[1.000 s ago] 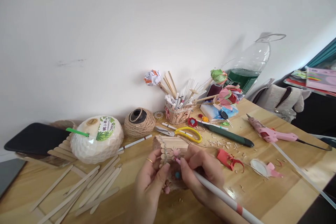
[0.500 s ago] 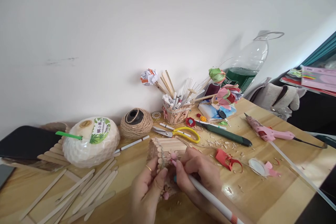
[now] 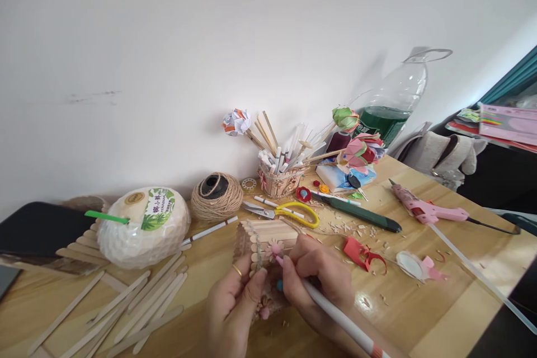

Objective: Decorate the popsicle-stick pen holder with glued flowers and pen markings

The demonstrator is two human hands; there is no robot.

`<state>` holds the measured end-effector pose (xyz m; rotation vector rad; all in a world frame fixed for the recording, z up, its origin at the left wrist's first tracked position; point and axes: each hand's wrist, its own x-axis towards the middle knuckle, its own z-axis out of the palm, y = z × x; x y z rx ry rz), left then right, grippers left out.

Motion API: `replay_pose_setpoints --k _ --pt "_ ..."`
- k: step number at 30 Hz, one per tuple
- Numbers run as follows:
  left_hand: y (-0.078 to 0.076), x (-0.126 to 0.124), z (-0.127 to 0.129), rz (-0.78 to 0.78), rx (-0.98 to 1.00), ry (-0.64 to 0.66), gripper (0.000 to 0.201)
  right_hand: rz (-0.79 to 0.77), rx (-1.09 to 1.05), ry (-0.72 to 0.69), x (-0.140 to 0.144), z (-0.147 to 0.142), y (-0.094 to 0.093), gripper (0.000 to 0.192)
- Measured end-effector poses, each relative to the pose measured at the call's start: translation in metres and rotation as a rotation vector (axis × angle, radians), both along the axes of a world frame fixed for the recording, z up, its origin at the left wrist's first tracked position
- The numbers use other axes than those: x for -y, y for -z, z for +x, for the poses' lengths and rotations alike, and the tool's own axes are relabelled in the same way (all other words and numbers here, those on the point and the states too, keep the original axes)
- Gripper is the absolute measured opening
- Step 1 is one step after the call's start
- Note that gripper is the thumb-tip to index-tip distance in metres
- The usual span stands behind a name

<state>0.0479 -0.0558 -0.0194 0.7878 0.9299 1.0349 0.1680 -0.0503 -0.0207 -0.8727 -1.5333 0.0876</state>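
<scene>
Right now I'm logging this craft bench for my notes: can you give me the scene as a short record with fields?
left hand: grips the popsicle-stick box, ring on one finger
right hand: holds a white rolled stick, its tip at a pink paper flower on the box
left of hands: loose popsicle sticks, wrapped coconut with green straw
behind box: twine ball, yellow scissors, stick holder
right side: green utility knife, pink glue gun
surface: wooden table
</scene>
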Motion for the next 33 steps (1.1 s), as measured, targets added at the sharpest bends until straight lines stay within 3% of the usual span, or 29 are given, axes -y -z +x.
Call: replay_pose_setpoints --k 33 --pt "0.0006 -0.0004 0.0009 0.013 0.04 0.018 0.031 0.035 0.053 -0.05 -0.0021 -0.0005 -0.0029 0.033"
